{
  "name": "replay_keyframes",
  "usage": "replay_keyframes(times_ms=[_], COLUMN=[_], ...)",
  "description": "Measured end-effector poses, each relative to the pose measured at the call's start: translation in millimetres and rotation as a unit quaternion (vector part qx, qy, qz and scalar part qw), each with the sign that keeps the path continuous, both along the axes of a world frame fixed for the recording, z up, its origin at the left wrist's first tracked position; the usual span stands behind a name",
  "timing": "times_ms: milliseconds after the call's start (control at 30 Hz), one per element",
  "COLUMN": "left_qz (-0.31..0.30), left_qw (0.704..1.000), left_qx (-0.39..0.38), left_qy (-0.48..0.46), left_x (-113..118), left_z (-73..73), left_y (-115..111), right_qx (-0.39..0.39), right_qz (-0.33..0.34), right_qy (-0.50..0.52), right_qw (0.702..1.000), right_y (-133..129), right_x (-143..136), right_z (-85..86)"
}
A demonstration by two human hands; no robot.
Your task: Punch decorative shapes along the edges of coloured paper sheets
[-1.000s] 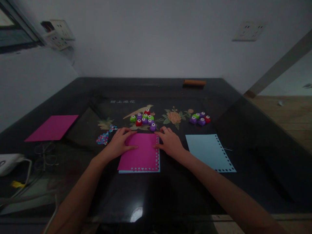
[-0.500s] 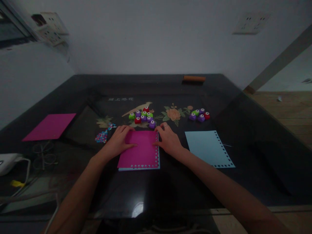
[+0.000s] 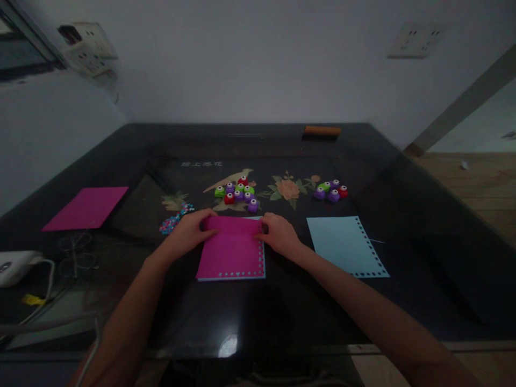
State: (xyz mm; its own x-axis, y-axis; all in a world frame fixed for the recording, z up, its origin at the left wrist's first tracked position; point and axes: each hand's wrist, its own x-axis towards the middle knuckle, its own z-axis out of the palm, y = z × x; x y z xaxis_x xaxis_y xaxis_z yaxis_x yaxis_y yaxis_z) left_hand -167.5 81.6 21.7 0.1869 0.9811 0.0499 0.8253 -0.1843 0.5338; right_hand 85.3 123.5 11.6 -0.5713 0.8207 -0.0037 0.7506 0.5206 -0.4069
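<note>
A pink sheet of paper (image 3: 230, 247) lies over light blue paper (image 3: 264, 267), whose edge shows along the right side, the bottom and part of the top. Small punched holes run down the pink sheet's right edge and along its bottom. My left hand (image 3: 192, 228) grips its upper left corner between thumb and fingers. At the upper right corner, my right hand (image 3: 278, 231) pinches the same sheet, thumb on top. Beyond the hands sits a cluster of red, green and purple craft punches (image 3: 239, 193). Colourful confetti (image 3: 171, 223) lies beside my left hand.
A light blue sheet with punched edges (image 3: 344, 247) lies to the right, a plain pink sheet (image 3: 88, 208) to the left. More punches (image 3: 331, 191) stand at the back right. A brown roll (image 3: 322, 130) rests near the wall. A white device with a cable (image 3: 18, 267) is at far left.
The pink sheet's top edge has shifted slightly, so blue paper now shows at its upper right. My right fingers have curled in closer, and the left hand has moved a little outward.
</note>
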Motion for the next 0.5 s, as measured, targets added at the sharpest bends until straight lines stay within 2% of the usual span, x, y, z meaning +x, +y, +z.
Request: replay_keyframes(times_ms=[200,300,400,500], left_qz=[0.041,0.067,0.089,0.095], left_qw=[0.995,0.98,0.957,0.942], left_qx=[-0.028,-0.058,-0.087,-0.095], left_qy=[-0.089,-0.176,-0.263,-0.308], left_x=[-7.8,-4.5,2.9,11.0], left_z=[5.1,8.2,12.1,13.0], left_y=[0.5,-0.6,-2.5,-4.3], right_qx=[-0.016,-0.049,-0.114,-0.205], right_qz=[-0.006,-0.005,0.009,0.005], right_qy=[0.031,0.065,0.147,0.232], right_qw=[0.999,0.997,0.983,0.951], right_y=[0.5,1.7,1.8,1.2], right_x=[1.2,3.0,7.3,16.7], right_z=[4.8,10.7,17.0,22.7])
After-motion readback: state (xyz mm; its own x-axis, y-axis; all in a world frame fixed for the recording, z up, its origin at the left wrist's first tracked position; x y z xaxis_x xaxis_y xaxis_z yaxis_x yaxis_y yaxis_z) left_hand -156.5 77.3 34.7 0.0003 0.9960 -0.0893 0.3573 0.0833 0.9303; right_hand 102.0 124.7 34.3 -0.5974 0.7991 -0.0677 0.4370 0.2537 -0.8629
